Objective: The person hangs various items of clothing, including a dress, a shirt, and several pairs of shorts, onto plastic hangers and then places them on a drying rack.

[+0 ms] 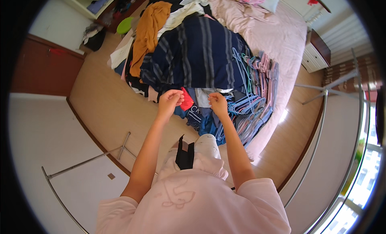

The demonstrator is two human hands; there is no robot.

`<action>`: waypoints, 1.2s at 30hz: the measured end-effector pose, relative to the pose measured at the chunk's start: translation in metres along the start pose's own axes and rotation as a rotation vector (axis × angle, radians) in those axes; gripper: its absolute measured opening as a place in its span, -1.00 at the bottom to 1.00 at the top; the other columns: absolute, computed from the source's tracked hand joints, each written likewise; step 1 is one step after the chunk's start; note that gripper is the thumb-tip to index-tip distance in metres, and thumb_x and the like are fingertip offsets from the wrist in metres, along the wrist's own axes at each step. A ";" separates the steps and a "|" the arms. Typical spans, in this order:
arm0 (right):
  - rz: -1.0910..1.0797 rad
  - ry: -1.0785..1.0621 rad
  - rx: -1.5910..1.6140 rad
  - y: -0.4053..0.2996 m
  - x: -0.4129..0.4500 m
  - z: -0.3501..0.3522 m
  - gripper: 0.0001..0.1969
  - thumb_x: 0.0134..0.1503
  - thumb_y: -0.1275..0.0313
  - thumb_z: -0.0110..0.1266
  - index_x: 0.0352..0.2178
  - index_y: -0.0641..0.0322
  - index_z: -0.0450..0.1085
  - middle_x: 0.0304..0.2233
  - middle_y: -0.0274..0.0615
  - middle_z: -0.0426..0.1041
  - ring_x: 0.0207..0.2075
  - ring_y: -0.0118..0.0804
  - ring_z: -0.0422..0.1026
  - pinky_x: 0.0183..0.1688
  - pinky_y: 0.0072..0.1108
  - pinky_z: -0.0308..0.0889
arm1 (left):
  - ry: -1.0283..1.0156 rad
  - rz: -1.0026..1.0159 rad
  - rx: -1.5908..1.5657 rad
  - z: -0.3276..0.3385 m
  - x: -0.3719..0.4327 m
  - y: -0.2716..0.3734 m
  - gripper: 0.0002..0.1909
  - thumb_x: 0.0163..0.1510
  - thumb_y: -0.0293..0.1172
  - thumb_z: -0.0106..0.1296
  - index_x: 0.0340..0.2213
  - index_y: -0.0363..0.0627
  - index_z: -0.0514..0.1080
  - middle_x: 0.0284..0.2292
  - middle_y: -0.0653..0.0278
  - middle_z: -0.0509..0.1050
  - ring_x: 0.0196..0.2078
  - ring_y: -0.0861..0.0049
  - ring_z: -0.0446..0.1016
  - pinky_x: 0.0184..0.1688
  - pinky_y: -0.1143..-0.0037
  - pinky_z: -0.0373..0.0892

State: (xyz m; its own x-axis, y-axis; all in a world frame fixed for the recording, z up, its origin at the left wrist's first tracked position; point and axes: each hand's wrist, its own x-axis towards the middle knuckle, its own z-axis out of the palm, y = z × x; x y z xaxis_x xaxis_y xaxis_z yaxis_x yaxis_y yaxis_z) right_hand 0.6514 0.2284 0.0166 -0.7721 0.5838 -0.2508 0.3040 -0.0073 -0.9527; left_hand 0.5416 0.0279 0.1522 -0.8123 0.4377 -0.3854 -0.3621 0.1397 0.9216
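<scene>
My left hand (170, 102) is held in front of the clothes pile, its thumb and fingertips close together beside a piece of red cloth (187, 99). My right hand (219, 104) is at a similar height, fingers curled in, in front of light grey fabric (202, 98). Whether either hand pinches any cloth is too small to make out. Just beyond both hands, a navy garment with grey stripes (197, 53) lies spread over the pile. Many plastic-looking hangers (262, 83), blue, pink and grey, lie stacked to the right of it, near my right hand.
A mustard garment (150, 32) lies on the pile's left. Pink bedding (277, 38) covers the bed. Metal racks stand at right (324, 119) and lower left (84, 162). A white nightstand (315, 56) is beside the bed, a green stool (124, 25) at far left.
</scene>
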 end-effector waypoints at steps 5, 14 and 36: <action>-0.077 -0.221 -0.122 -0.032 0.051 0.076 -0.79 0.08 0.52 -0.02 -0.23 0.33 0.44 -0.44 -0.23 0.54 -0.47 -0.47 0.50 -0.44 -0.63 0.39 | 0.209 -0.107 -0.060 -0.094 0.036 -0.030 -0.80 0.21 -0.40 -0.05 -0.22 -0.23 0.48 -0.32 0.28 0.54 -0.31 0.64 0.52 -0.26 0.63 0.43; -0.066 -0.139 -0.209 -0.065 0.113 0.180 -0.81 0.05 0.48 0.03 -0.28 0.26 0.49 -0.44 0.01 0.55 -0.36 -0.10 0.57 -0.30 -0.44 0.42 | 0.297 -0.020 0.135 -0.201 0.196 -0.043 -0.81 0.12 -0.47 0.04 -0.22 -0.25 0.48 -0.33 0.29 0.54 -0.31 0.62 0.49 -0.24 0.61 0.41; -0.010 0.331 -0.222 -0.180 0.159 0.276 0.00 -0.22 0.30 0.42 0.19 0.36 0.00 -0.03 0.16 0.40 0.00 0.09 0.41 0.05 -0.38 0.28 | -0.532 -0.301 -0.012 -0.109 0.361 0.062 -0.86 0.09 -0.40 0.06 -0.34 -0.21 0.46 -0.39 0.28 0.51 -0.33 0.52 0.53 -0.28 0.49 0.47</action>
State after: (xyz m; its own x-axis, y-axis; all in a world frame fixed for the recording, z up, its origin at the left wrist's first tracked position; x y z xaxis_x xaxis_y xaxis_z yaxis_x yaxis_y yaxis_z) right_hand 0.3202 0.0985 0.1004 -0.5651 0.8133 -0.1385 0.4389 0.1542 -0.8852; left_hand 0.1766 0.0978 0.0652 -0.3349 0.7649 -0.5503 -0.5476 0.3172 0.7743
